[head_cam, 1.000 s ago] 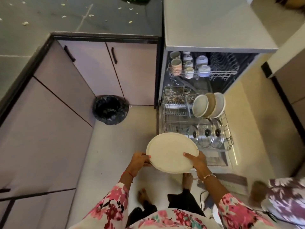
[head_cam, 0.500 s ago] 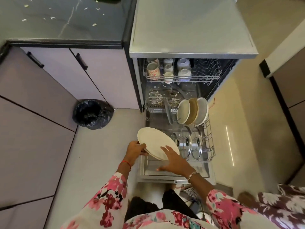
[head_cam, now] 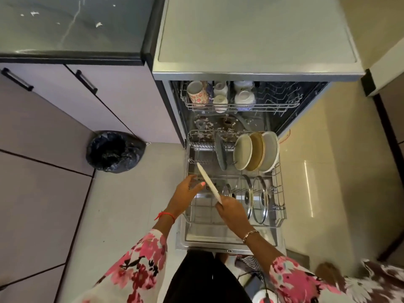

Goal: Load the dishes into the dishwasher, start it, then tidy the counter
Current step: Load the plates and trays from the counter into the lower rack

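Note:
A cream plate [head_cam: 208, 182] stands almost on edge over the left part of the pulled-out lower rack [head_cam: 281, 193] of the open dishwasher [head_cam: 258, 68]. My right hand [head_cam: 231, 209] grips its near edge. My left hand [head_cam: 189, 189] touches its left face, thumb against the plate. Three upright plates [head_cam: 255, 150] and a grey one [head_cam: 220, 153] stand at the rack's back. Glass pot lids [head_cam: 251, 195] stand on the right. Mugs and cups [head_cam: 220, 94] fill the upper rack.
A bin with a black bag [head_cam: 114, 150] sits on the floor left of the dishwasher. Cabinet doors [head_cam: 54, 119] run along the left. Crumbs dot the dark counter [head_cam: 65, 25]. The dishwasher door [head_cam: 218, 239] lies open at my feet. Another person's patterned sleeve [head_cam: 376, 278] shows at the bottom right.
The plate went from flat in front of me to tilted on edge and moved forward over the lower rack. My view moved closer to the dishwasher.

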A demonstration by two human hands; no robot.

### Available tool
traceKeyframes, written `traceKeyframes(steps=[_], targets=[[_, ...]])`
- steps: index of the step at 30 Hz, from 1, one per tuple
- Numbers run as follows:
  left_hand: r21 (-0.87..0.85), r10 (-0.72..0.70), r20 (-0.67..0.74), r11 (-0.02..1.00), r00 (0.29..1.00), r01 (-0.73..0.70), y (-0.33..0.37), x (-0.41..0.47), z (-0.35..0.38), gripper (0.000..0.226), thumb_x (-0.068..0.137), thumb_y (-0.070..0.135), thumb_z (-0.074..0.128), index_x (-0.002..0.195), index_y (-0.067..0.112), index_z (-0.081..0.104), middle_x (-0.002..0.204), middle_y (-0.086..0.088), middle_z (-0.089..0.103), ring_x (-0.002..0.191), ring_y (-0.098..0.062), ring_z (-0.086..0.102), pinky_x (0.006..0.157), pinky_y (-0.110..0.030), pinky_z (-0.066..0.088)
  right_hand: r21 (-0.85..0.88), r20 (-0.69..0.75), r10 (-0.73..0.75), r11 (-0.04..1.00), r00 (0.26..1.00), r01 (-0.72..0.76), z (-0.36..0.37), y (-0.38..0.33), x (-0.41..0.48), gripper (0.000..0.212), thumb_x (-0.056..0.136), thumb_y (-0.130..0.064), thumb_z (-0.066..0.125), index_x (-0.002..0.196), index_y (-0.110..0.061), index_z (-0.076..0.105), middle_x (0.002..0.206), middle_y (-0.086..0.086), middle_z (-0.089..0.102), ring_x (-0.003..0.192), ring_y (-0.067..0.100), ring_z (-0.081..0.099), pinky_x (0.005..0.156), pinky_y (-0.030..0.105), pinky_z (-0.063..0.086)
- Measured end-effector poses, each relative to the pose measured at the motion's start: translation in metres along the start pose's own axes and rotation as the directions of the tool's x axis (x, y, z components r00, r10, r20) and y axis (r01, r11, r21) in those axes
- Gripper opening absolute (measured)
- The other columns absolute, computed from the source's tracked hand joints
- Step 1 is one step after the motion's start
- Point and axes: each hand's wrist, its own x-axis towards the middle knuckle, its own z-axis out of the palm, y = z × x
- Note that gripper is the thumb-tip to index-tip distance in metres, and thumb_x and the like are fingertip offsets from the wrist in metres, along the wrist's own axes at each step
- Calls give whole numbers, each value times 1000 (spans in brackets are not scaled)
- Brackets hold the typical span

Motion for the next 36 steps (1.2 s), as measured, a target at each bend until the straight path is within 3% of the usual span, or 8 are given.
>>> traceKeyframes(steps=[3, 5, 7, 14, 22, 27, 30, 36], targets=[[315, 86, 31, 945, 996, -92, -30, 33, -11, 64, 91, 45, 53, 140, 10, 34, 146, -8, 34, 136, -21, 29, 109, -26, 23, 118, -2, 93, 989, 996, -92, -6, -3, 35, 29, 98, -20, 42, 107, 4, 55, 84, 15, 60, 71, 26, 57, 54, 16, 39], [488, 148, 42, 860, 988, -149, -56, 59, -17, 91, 81, 72, 33, 145, 9, 25, 154, -10, 22, 143, -25, 16, 113, -28, 9, 136, -5, 134, 982, 991, -132, -7, -6, 66, 28, 99, -21, 38, 103, 3, 52, 89, 18, 59, 82, 33, 59, 66, 31, 45], [582, 161, 69, 795, 985, -171, -88, 93, -20, 109, 70, 85, 9, 147, 8, 19, 156, -9, 14, 145, -25, 6, 114, -29, 2, 141, -56, 158, 979, 986, -149, 0, -3, 105, 29, 99, -20, 39, 105, 5, 53, 91, 20, 61, 84, 33, 62, 61, 27, 41], [766, 101, 204, 602, 974, -223, -189, 208, -15, 73, 97, 44, 36, 148, 7, -1, 157, -9, -9, 141, -19, -18, 114, -28, -9, 111, -190, 139, 987, 972, -119, 25, 17, 234, 29, 97, -13, 43, 110, 12, 52, 95, 27, 63, 83, 36, 63, 60, 29, 41], [822, 248, 118, 519, 962, -235, -260, 287, 7, 76, 85, 17, 60, 141, -2, 13, 151, -24, 21, 140, -37, 23, 112, -41, 18, -14, -334, 89, 995, 938, -99, 58, 55, 324, 30, 92, -15, 51, 105, 11, 56, 101, 30, 62, 92, 40, 60, 75, 40, 47], [818, 312, 65, 528, 948, -229, -283, 301, 18, 56, 92, 6, 0, 138, -16, 24, 144, -35, 26, 135, -42, 31, 111, -41, 23, -57, -327, 75, 993, 942, -99, 68, 61, 346, 35, 92, -19, 50, 109, 11, 54, 106, 29, 61, 96, 42, 59, 81, 50, 51], [841, 379, 48, 484, 924, -242, -290, 302, 24, 56, 85, -4, 8, 131, -17, 39, 136, -34, 42, 124, -39, 48, 102, -35, 30, -18, -326, 94, 994, 941, -105, 70, 58, 353, 35, 92, -19, 52, 112, 10, 54, 110, 26, 60, 99, 38, 58, 79, 44, 52], [837, 329, 22, 510, 944, -197, -294, 300, 25, 60, 86, 2, -1, 140, -15, 19, 145, -34, 25, 133, -41, 34, 107, -40, 32, -30, -336, 63, 997, 940, -77, 75, 53, 354, 32, 92, -15, 52, 104, 14, 54, 105, 29, 59, 97, 41, 57, 79, 47, 50]])
